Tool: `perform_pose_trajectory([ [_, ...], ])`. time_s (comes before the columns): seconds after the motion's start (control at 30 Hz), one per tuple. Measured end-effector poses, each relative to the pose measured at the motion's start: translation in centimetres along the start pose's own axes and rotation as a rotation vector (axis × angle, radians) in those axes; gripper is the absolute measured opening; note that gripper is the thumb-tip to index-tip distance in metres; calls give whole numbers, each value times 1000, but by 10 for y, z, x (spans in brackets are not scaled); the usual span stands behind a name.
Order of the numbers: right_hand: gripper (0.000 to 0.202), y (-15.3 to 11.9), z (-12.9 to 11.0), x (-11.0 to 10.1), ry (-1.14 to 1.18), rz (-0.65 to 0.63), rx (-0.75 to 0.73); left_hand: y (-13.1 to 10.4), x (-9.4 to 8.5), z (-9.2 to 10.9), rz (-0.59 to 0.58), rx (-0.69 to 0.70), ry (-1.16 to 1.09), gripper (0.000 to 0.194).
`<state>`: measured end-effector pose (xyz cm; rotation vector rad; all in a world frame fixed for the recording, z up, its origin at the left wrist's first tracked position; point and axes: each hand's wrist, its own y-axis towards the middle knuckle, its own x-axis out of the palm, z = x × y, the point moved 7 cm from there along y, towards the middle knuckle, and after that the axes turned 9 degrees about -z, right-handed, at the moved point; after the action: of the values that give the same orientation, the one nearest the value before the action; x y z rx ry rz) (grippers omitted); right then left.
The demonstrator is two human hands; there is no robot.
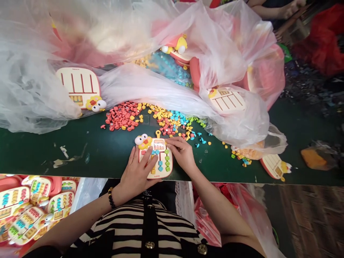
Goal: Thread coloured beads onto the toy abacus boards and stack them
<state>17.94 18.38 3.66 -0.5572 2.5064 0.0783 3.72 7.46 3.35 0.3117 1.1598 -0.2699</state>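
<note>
I have my left hand flat on the little toy board, its fingers spread apart. My right hand is at the board's top right corner, its fingers bunched — I can't tell if they pinch anything. The board lies on the green table, by the near edge, with a big-eyed yellow chick on its top left corner. Green bits fill a row on it. Just past the board is a heap of red bits — yellow, blue and green ones too.
</note>
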Motion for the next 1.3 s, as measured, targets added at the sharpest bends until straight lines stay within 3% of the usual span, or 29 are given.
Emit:
perform_pose_trajectory([
  [0.07,15,6,3,-1,85,-53,65,0,0,-1,-1,-1,-5,66],
  [0.23,22,31,11,3,336,-326,258,0,0,-1,-6,5,-8,68],
  [0.4,25,49,12,5,324,-466,363,1,1,1,8,23,-3,68],
  [0.5,22,52,13,7,240,-470,373,1,0,1,38,33,-5,67],
  [0.67,15,44,5,5,179,-348,297,0,-2,-2,52,30,-26,66],
  [0.73,15,38,-7,4,186,-335,236,-2,-6,-2,107,46,-43,64],
  [0.83,21,26,-37,1,275,-321,110,-17,-20,-1,278,92,-57,56],
  [0.9,29,15,-54,-1,343,-319,31,-39,-32,-6,423,83,-46,57],
  [0.97,32,1,-60,-5,319,-270,-32,-77,-42,-22,571,-30,4,68],
  [1.07,22,-27,-45,-21,46,32,-100,-163,-49,-69,772,-375,196,86],
  [1.13,19,-50,-23,-29,-164,238,-100,-230,-42,-107,803,-598,282,91],
  [1.23,22,-77,13,-30,-257,383,-50,-321,-26,-160,820,-848,324,85],
  [1.3,23,-88,25,-30,-285,439,-51,-349,-20,-188,785,-919,298,85],
])
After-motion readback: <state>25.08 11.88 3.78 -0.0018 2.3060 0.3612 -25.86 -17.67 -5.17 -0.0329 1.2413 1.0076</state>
